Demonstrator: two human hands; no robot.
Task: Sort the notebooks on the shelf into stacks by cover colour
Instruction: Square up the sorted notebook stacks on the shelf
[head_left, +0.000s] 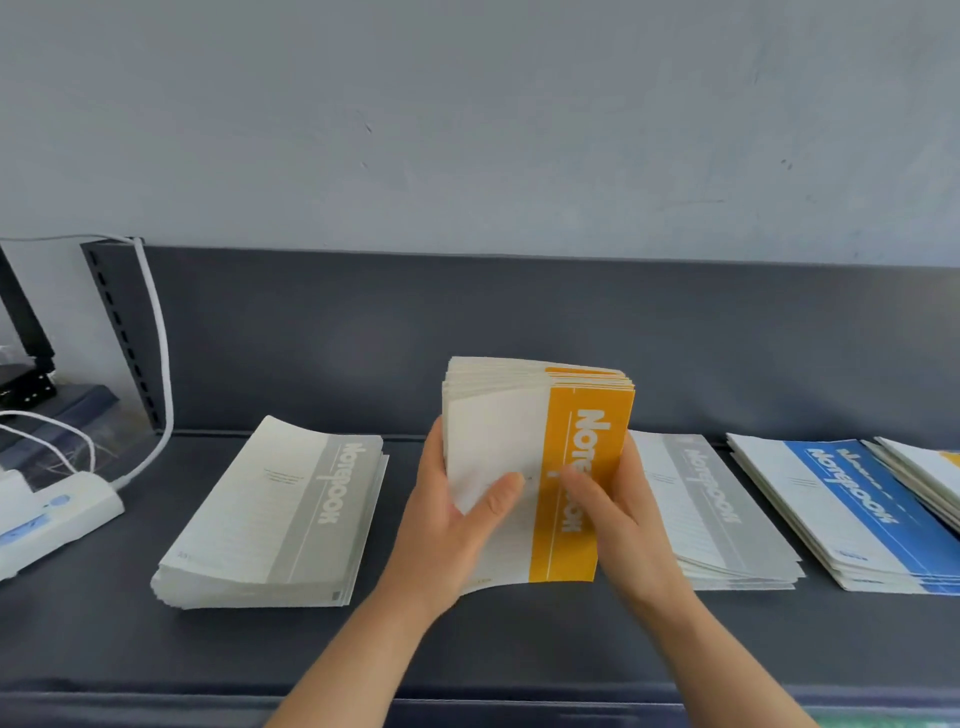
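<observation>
A thick bundle of yellow notebooks (524, 415) is held tilted up above the middle of the dark shelf (467, 639). My left hand (457, 514) grips its left side with the thumb on the white cover. My right hand (608, 509) grips its right side over the yellow band. A stack of grey notebooks (280, 514) lies flat to the left. Another grey stack (711, 509) lies just right of my right hand. A blue stack (852, 514) lies further right, and more notebooks (930, 473) overlap it at the frame's right edge, one showing a yellow corner.
A white power strip (57, 514) with white cables (156, 332) sits at the shelf's left end, beside a perforated shelf upright (117, 322). The dark back panel (519, 322) and a pale wall rise behind the stacks.
</observation>
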